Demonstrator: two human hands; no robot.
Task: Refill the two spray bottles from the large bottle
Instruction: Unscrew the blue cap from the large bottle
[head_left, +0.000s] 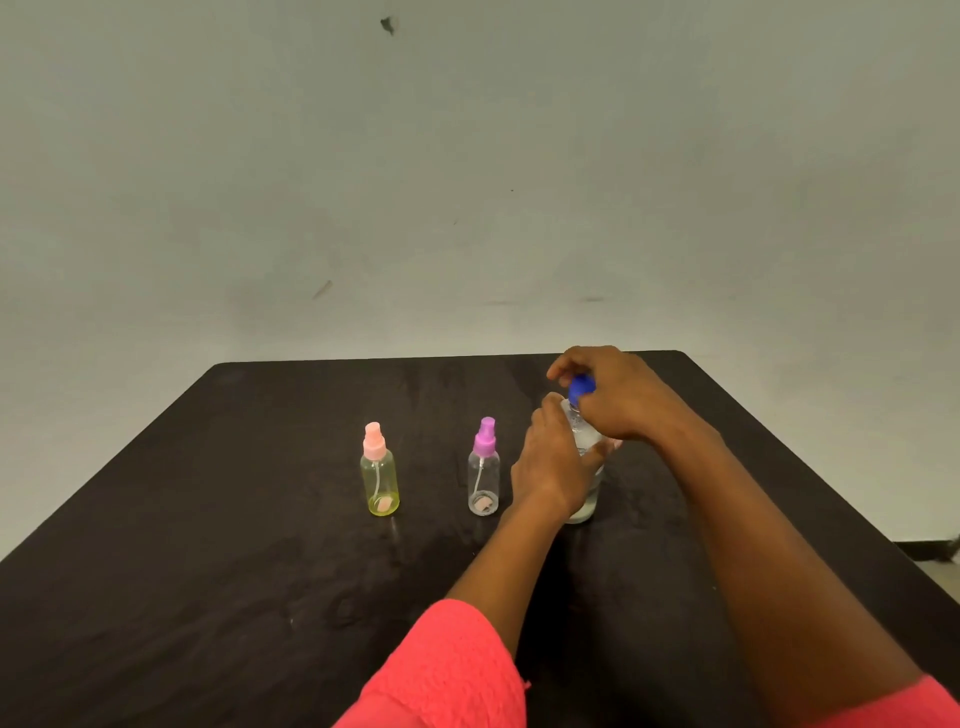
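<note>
- Large clear plastic bottle (586, 467) upright on dark matte desk (260, 545), right of both sprayers; uncapping under way, likely.
- Left hand (550, 462) fingers wrapped around its body; right hand (618, 395) fingers pinching blue screw cap (578, 388).
- Yellow-tinted spray bottle, pink pump (380, 475), and clear spray bottle, purple pump (484, 470): near-empty, pumps need unscrewing before pouring.

The worktop (234, 545) looks dark and matt, faintly mottled like cloth or worn laminate. Both spray bottles, yellow-tinted (380, 480) and clear (483, 480), are glossy see-through plastic with smooth opaque heads. The large bottle (587, 499) is clear, shiny plastic; its blue cap (579, 388) smooth. Pink sleeves (447, 670) look coarse-knit.
</note>
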